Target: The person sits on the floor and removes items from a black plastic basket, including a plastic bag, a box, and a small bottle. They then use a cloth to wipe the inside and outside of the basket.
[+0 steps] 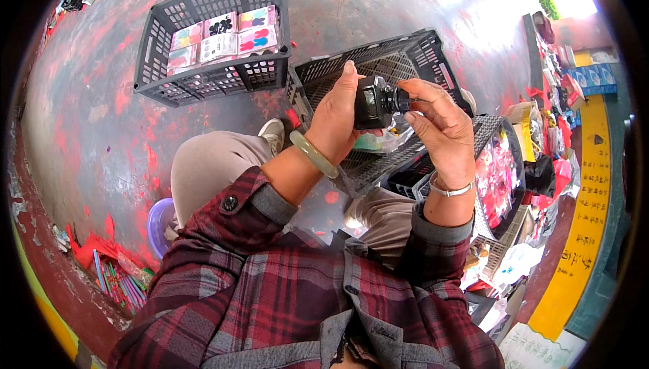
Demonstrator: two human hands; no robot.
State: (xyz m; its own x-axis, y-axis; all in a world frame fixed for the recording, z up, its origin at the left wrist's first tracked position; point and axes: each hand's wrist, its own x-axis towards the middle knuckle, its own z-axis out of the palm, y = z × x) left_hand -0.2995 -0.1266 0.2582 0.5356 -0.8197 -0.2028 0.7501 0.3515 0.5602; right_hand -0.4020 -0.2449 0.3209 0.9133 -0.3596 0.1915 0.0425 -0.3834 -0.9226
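Note:
My left hand point(336, 119) grips a small black box-shaped device point(372, 102) held up in front of me. It wears a pale green bangle on the wrist. My right hand point(441, 129) pinches the round black knob sticking out of the device's right side. That wrist carries a thin silver bracelet. Both forearms are in red plaid sleeves. Below the hands lies a tilted dark plastic crate point(412, 54).
A second dark crate point(152, 58) with colourful flat packs stands on the red-stained grey floor at upper left. A crate with pink goods point(503, 166) sits to the right, by cluttered shelves. A purple stool point(159, 223) and loose sticks lie at lower left.

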